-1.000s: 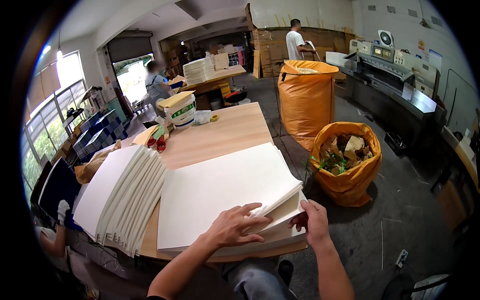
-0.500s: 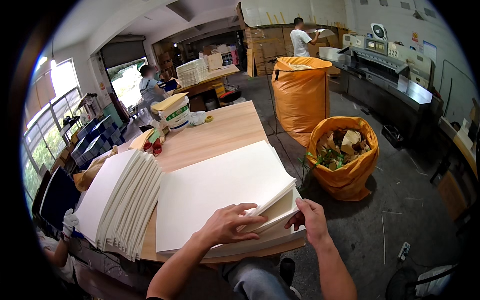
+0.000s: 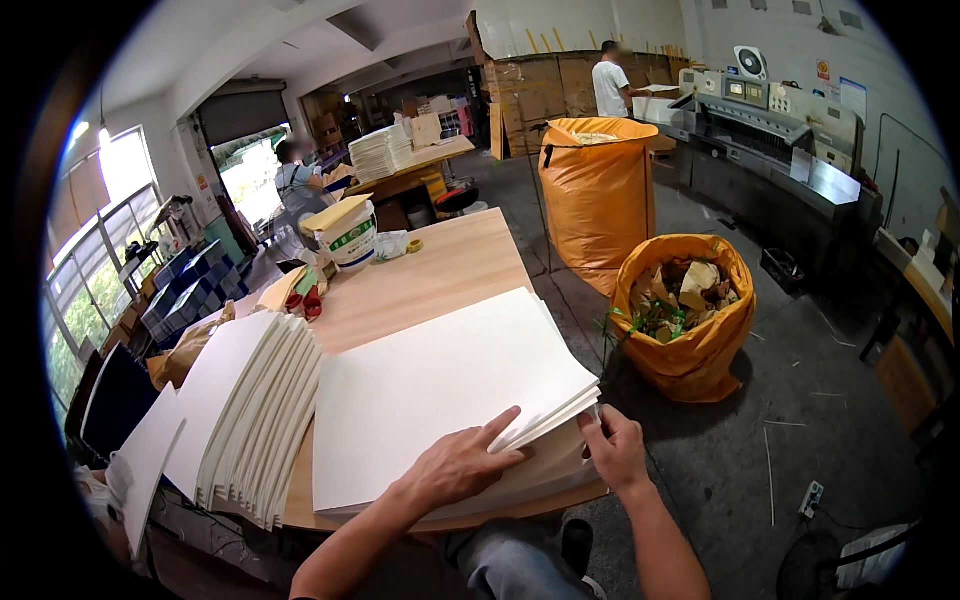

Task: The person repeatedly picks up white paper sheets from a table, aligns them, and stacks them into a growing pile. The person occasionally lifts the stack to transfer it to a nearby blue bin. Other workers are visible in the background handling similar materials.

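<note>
A thick stack of large white sheets [image 3: 440, 390] lies on the near end of a long wooden table [image 3: 440, 270]. My left hand [image 3: 460, 465] rests flat on the top sheets near their front right corner, fingers spread. My right hand [image 3: 615, 450] pinches the right edge of the stack, where the upper sheets are lifted slightly off the lower ones. A second, fanned pile of white sheets [image 3: 250, 410] lies to the left of the stack.
A white bucket [image 3: 350, 235] stands at the table's far end. Two orange bags, a low open one of scraps [image 3: 685, 315] and a tall full one [image 3: 598, 195], stand right of the table. A cutting machine [image 3: 775, 130] lines the right wall. People work at the back.
My right hand has slid up the stack's right edge and raised the upper sheets a little. My left hand stays on top, shifted slightly right.
</note>
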`<action>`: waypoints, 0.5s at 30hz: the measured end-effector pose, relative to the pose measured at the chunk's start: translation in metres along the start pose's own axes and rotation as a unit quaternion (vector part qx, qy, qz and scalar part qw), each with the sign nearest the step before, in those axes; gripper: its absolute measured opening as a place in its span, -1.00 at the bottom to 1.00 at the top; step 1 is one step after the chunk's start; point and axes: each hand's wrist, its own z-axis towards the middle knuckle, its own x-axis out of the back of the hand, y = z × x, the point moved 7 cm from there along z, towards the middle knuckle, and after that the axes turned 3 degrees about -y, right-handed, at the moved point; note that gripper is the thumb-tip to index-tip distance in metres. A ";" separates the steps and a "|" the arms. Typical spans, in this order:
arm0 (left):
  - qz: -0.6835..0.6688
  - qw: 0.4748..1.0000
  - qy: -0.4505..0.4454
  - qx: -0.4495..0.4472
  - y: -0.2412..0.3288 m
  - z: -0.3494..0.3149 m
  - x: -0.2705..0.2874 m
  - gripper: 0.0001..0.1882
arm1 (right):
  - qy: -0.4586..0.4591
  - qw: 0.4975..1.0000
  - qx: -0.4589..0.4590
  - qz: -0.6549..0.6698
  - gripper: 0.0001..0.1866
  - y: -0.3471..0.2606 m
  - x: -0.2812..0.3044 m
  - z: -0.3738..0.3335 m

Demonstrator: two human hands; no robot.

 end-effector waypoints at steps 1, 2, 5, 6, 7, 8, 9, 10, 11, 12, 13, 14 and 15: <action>0.011 1.000 0.004 -0.002 -0.002 -0.002 -0.002 -0.54 | -0.001 1.000 -0.005 -0.007 -0.69 0.002 -0.001 0.000; 0.002 1.000 0.028 -0.001 -0.002 -0.003 0.001 -0.57 | -0.047 0.992 -0.053 0.107 -0.68 0.003 -0.002 0.002; -0.026 0.996 0.082 0.005 0.001 -0.004 0.012 -0.61 | -0.075 0.958 -0.106 0.255 -0.67 -0.001 -0.007 0.000; -0.038 0.995 0.089 0.011 0.001 -0.004 0.013 -0.60 | -0.078 0.955 -0.107 0.265 -0.67 0.003 -0.006 0.002; -0.050 0.994 0.096 0.016 0.001 -0.004 0.015 -0.58 | -0.077 0.954 -0.105 0.270 -0.67 0.003 -0.007 0.001; -0.058 0.994 0.096 0.018 0.001 -0.004 0.015 -0.57 | -0.077 0.953 -0.104 0.274 -0.68 0.003 -0.007 0.002; -0.066 0.993 0.095 0.021 0.000 -0.003 0.015 -0.57 | -0.077 0.952 -0.102 0.278 -0.68 0.002 -0.008 0.002; -0.074 0.992 0.095 0.023 -0.001 -0.003 0.015 -0.56 | -0.076 0.953 -0.100 0.275 -0.68 0.003 -0.008 0.002; -0.077 0.992 0.103 0.010 -0.001 -0.003 0.016 -0.57 | -0.075 0.955 -0.097 0.271 -0.67 0.004 -0.007 0.002; -0.079 0.991 0.111 -0.002 -0.002 -0.002 0.017 -0.58 | -0.073 0.956 -0.095 0.267 -0.67 0.004 -0.007 0.003; -0.082 0.989 0.119 -0.015 -0.002 -0.003 0.019 -0.59 | -0.077 0.957 -0.090 0.264 -0.66 0.003 -0.007 0.003; -0.085 0.990 0.113 -0.008 -0.003 -0.003 0.018 -0.59 | -0.080 0.958 -0.087 0.261 -0.65 0.004 -0.007 0.002; -0.088 0.990 0.107 -0.001 -0.004 -0.003 0.017 -0.59 | -0.083 0.959 -0.084 0.258 -0.64 0.003 -0.006 0.002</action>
